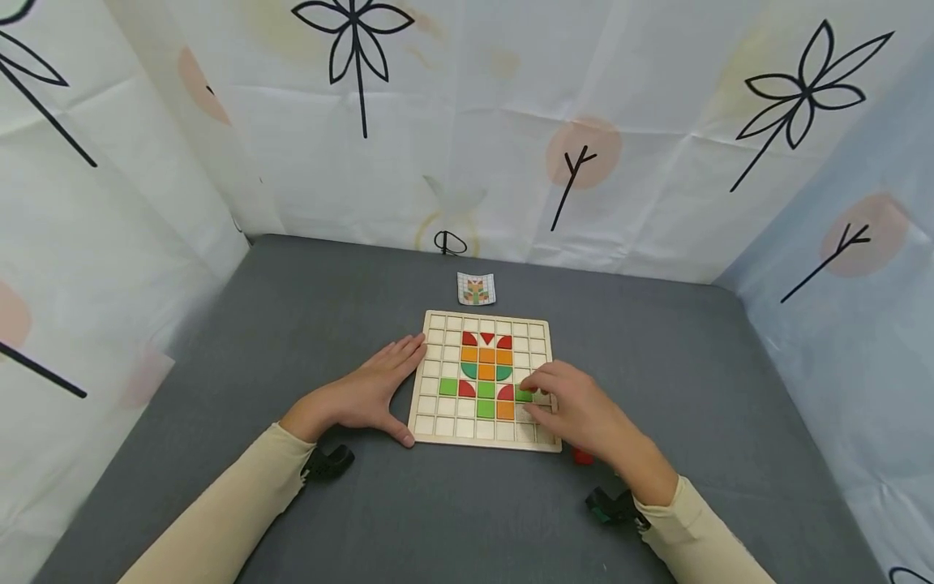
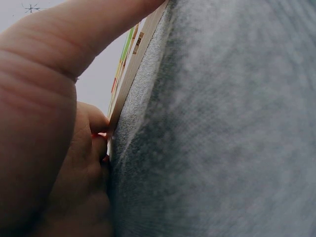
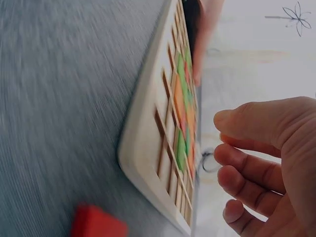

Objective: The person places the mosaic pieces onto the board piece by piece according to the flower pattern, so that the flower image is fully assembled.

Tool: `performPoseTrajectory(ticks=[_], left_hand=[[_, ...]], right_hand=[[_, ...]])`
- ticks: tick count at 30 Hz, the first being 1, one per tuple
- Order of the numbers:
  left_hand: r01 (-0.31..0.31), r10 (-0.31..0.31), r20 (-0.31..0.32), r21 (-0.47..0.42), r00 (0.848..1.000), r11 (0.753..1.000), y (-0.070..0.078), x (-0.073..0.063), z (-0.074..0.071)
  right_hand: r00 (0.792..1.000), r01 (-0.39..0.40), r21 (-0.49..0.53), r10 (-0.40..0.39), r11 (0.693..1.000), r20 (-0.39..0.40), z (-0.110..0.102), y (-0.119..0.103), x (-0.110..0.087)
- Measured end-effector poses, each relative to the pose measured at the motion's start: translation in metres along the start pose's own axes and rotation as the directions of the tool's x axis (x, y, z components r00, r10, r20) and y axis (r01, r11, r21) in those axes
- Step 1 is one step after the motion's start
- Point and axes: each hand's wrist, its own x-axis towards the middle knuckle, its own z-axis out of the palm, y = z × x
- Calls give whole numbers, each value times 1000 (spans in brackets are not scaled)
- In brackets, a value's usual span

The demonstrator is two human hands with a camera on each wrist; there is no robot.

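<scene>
A square wooden grid board (image 1: 481,444) lies on the table, with coloured tiles set in its cells. Red quarter shapes, orange squares (image 1: 486,355), teal quarter shapes and green squares (image 1: 486,408) form a figure. My left hand (image 1: 368,393) rests spread along the board's left side, fingertips at the upper edge and thumb at the lower left corner. Over the right part of the board is my right hand (image 1: 580,410), its thumb and index finger apart near a green tile (image 1: 524,395), which they partly hide. In the right wrist view its loosely bent fingers (image 3: 242,160) hold nothing.
Behind the board lies a small picture card (image 1: 476,289) with a coloured grid pattern. A red piece (image 1: 582,457) sits off the board's lower right corner, partly under my right wrist. Patterned white cloth (image 1: 496,162) surrounds the grey table (image 1: 350,284).
</scene>
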Motion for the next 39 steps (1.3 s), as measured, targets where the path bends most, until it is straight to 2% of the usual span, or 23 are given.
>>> performPoseTrajectory(ticks=[10, 20, 30, 39], left_hand=[[7, -7, 5, -6, 1000, 1000, 0, 0, -1], [11, -11, 10, -2, 1000, 1000, 3, -1, -4], [14, -14, 16, 0, 1000, 1000, 5, 0, -4], [16, -16, 11, 3, 1000, 1000, 5, -1, -4]], right_hand=[[993, -105, -36, 102, 994, -64, -33, 19, -21], [993, -99, -71, 94, 993, -65, -49, 33, -42], [989, -150, -78, 148, 986, -25, -56, 36, -65], [979, -171, -69, 178, 983, 101, -59, 39, -76]])
